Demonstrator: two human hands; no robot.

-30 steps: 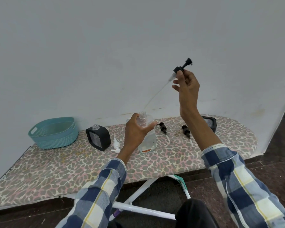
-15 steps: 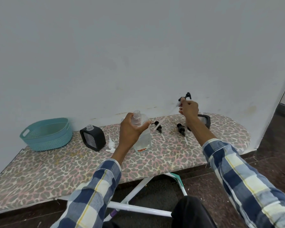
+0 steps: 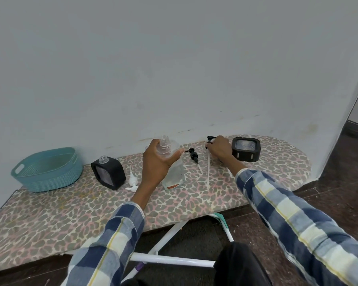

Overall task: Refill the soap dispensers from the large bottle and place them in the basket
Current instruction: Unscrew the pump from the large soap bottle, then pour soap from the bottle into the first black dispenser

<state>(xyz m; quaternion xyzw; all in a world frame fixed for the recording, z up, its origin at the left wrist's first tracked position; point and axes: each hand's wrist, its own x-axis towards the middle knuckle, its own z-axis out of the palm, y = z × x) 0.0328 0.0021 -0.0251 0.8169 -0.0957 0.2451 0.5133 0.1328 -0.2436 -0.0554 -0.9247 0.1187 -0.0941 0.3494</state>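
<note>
Left hand [image 3: 156, 162] is wrapped around the neck of the clear bottle [image 3: 173, 172], which stands uncapped on the leopard-print surface [image 3: 70, 207]. Right hand [image 3: 220, 149] has its fingers curled round a black pump [image 3: 210, 139] and holds it low at the surface; the pump's long tube [image 3: 208, 174] trails toward 6 o'clock. Another black pump [image 3: 193, 154] lies between the hands. At 9 o'clock from the bottle there's a white pump [image 3: 133, 180], then an open black dispenser [image 3: 109, 172], then the teal basket [image 3: 48, 170]. A second black dispenser [image 3: 246, 149] lies on its side just right of the right hand.
</note>
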